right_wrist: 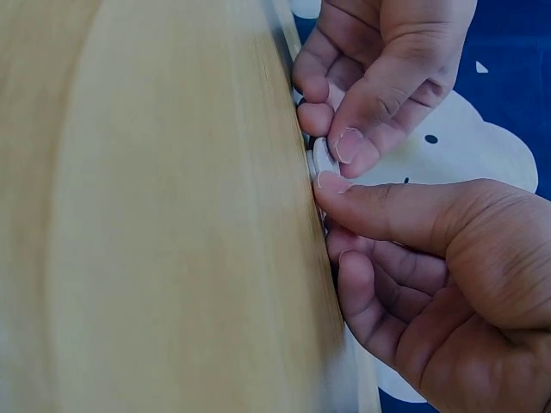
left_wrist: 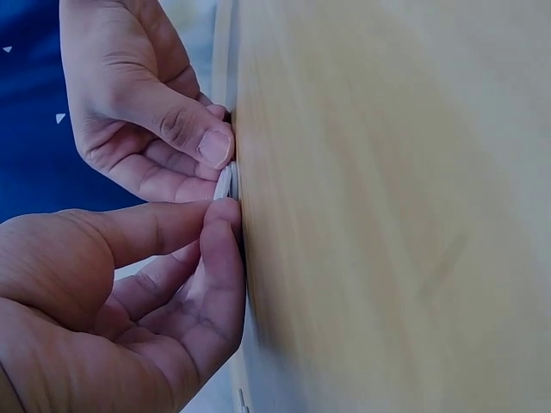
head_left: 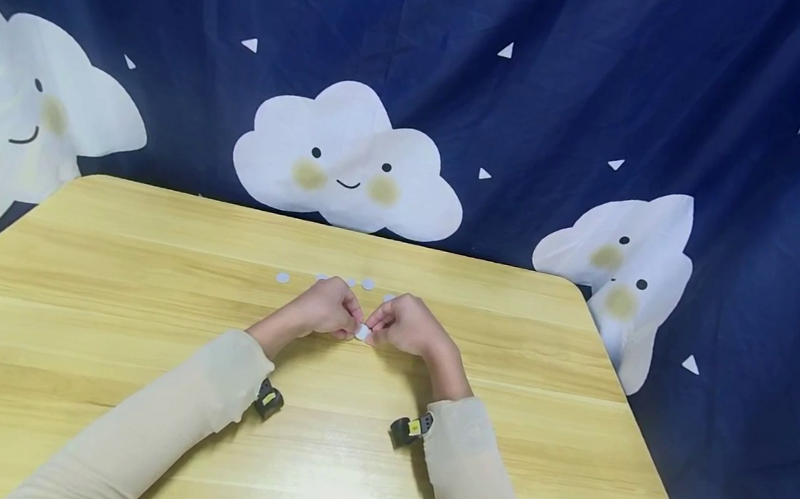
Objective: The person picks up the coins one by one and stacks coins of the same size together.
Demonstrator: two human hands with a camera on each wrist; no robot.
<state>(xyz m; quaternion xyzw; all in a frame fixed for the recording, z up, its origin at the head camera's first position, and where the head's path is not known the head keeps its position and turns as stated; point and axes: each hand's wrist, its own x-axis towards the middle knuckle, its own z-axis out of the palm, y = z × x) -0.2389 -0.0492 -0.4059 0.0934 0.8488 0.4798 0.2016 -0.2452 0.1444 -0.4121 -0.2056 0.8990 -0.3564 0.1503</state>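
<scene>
My left hand (head_left: 328,307) and right hand (head_left: 409,325) meet over the table and pinch a small white disc (head_left: 363,332) between them. In the left wrist view, the left thumb and forefinger hold the lower edge of the disc (left_wrist: 223,183), which stands slightly tilted. From the other side, the right hand (left_wrist: 142,95) has its thumb and fingers at the opposite edge. The right wrist view shows the disc (right_wrist: 324,157) with both thumbs close to it; a second pale edge lies just beneath, partly hidden.
Several similar white discs lie farther back on the wooden table (head_left: 143,268), among them a left one (head_left: 282,277) and one near the middle (head_left: 368,285); the hands partly cover others. A dark blue curtain (head_left: 536,116) with clouds hangs behind the table's far edge.
</scene>
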